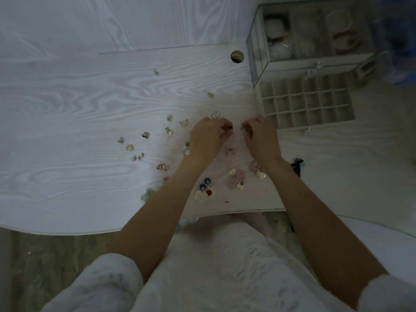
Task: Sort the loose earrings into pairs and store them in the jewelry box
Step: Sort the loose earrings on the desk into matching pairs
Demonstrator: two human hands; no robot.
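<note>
Two hands, left hand (pixel 209 136) and right hand (pixel 258 137), each grip pinching a tiny earring, orientation unclear.

White wood-grain table (pixel 78 102), round cable hole (pixel 237 56) near its far edge, small black object (pixel 297 164) at the right, blurred blue object (pixel 399 41) at far right, mottled greenish floor (pixel 45 257) below.
</note>
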